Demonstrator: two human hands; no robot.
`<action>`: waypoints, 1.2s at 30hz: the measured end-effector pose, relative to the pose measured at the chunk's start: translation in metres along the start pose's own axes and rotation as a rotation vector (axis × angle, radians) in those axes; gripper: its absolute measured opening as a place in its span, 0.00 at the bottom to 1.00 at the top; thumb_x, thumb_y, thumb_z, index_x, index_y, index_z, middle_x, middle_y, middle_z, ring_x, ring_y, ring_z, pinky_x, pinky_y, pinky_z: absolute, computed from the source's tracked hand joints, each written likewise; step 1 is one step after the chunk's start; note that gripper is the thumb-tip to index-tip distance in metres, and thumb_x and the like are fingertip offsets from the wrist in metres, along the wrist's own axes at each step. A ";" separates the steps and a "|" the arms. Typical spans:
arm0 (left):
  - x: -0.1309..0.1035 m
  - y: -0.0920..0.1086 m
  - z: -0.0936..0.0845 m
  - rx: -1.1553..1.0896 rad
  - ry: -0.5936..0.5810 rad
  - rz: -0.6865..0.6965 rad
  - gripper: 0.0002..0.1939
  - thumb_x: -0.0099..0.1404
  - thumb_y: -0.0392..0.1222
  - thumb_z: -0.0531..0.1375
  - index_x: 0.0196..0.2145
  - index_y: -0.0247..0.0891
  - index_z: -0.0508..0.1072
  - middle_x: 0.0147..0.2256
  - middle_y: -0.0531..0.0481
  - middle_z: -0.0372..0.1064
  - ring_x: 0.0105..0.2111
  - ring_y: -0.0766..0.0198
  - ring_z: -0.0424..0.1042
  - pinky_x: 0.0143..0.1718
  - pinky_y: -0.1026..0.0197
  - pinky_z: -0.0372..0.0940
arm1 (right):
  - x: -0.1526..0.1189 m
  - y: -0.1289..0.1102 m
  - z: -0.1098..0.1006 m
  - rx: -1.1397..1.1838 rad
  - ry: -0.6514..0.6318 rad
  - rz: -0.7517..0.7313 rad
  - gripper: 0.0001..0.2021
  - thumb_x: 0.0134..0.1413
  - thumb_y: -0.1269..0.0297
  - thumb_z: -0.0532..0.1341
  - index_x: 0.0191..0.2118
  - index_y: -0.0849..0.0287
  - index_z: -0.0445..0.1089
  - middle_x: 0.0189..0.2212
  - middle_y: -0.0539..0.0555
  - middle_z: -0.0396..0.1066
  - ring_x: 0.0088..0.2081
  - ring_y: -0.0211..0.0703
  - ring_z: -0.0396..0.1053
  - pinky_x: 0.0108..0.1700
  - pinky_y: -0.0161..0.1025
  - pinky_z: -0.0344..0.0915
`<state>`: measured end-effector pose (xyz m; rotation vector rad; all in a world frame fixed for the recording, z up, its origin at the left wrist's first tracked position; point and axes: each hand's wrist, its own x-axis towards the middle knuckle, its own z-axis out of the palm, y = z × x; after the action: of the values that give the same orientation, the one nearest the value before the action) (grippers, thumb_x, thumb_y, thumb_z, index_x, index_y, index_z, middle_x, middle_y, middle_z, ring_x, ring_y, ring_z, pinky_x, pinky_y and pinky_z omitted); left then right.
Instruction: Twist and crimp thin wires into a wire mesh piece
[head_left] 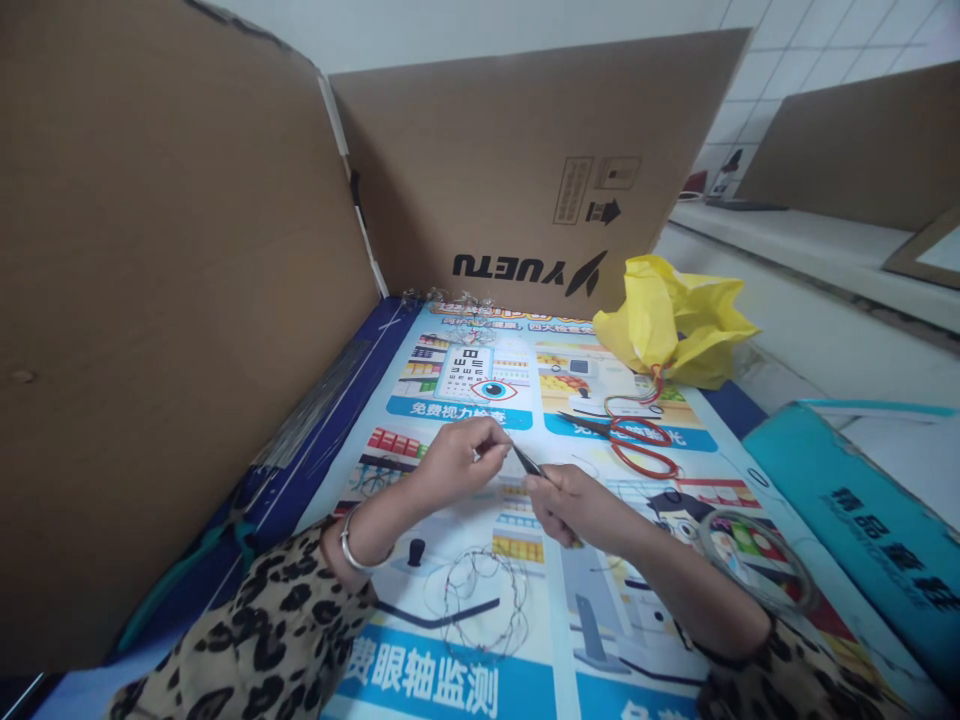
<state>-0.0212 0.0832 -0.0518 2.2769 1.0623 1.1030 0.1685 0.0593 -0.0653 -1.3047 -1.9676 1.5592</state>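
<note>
My left hand [463, 462] is closed in a pinch at the middle of the printed sheet; what lies between its fingertips is too small to make out. My right hand [576, 502] is wrapped around a dark pointed tool [529, 461], whose tip reaches the left fingertips. Most of its handle is hidden in the palm, and a bit of yellow shows below the hand. Nearer to me, a loose ring of thin wire with small beads [480, 605] lies on the sheet. Red-handled scissors [637, 440] rest open beyond my right hand.
Cardboard panels [525, 180] stand at the back and left. A crumpled yellow bag [675, 320] with coloured cords sits at the back right. At right are a coil of pale wire [801, 570] and a teal box [847, 520]. Tangled wire pieces [469, 303] lie at the back.
</note>
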 end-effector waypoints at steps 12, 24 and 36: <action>0.003 0.003 -0.002 -0.156 -0.117 -0.221 0.05 0.55 0.35 0.55 0.24 0.35 0.68 0.24 0.52 0.68 0.25 0.68 0.65 0.28 0.66 0.59 | 0.001 0.000 -0.013 -0.279 0.049 -0.055 0.18 0.56 0.52 0.48 0.21 0.58 0.52 0.16 0.45 0.57 0.19 0.31 0.53 0.23 0.32 0.48; 0.004 -0.011 -0.009 -0.286 -0.086 -0.298 0.04 0.55 0.37 0.55 0.24 0.35 0.66 0.23 0.55 0.63 0.24 0.71 0.61 0.26 0.68 0.56 | 0.001 -0.003 -0.009 -0.500 0.305 -0.139 0.18 0.56 0.50 0.48 0.23 0.57 0.55 0.19 0.47 0.59 0.23 0.35 0.57 0.25 0.33 0.50; 0.002 0.009 0.001 -0.203 -0.209 -0.324 0.04 0.52 0.33 0.53 0.22 0.35 0.66 0.20 0.56 0.61 0.22 0.71 0.59 0.23 0.68 0.53 | 0.006 0.010 0.015 -0.481 0.765 -0.363 0.07 0.53 0.58 0.56 0.33 0.57 0.64 0.28 0.51 0.69 0.29 0.38 0.65 0.33 0.35 0.61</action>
<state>-0.0159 0.0792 -0.0460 1.9281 1.1271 0.7845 0.1590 0.0550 -0.0819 -1.3248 -1.9290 0.3263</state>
